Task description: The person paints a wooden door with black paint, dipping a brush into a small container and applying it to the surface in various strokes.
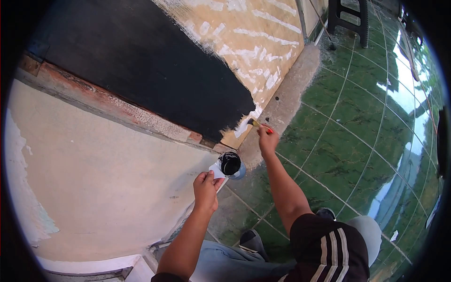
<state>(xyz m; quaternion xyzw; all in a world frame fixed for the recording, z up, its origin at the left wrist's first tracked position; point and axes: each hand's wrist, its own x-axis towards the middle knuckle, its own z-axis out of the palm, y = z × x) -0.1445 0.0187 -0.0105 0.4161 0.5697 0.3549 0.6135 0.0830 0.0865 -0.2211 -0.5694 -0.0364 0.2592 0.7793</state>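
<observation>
My right hand [268,140] is closed around a paintbrush [256,123] with a red-tipped handle. Its dark bristles are right at the lower corner of a wooden panel [225,28], beside the edge of the black paint [155,61]. Between thumb and fingers, my left hand [206,191] pinches a white flat piece [217,170]. That piece meets the side of a round container [230,164], which has black paint inside and on its rim. The container is close below the panel's corner.
A pale wall [108,169] with peeling patches runs along the left, bordered by a rough reddish strip [108,103]. Green tiles [347,141] cover the floor to the right, past a bare cement strip [293,89]. A dark plastic stool [348,19] stands at the top.
</observation>
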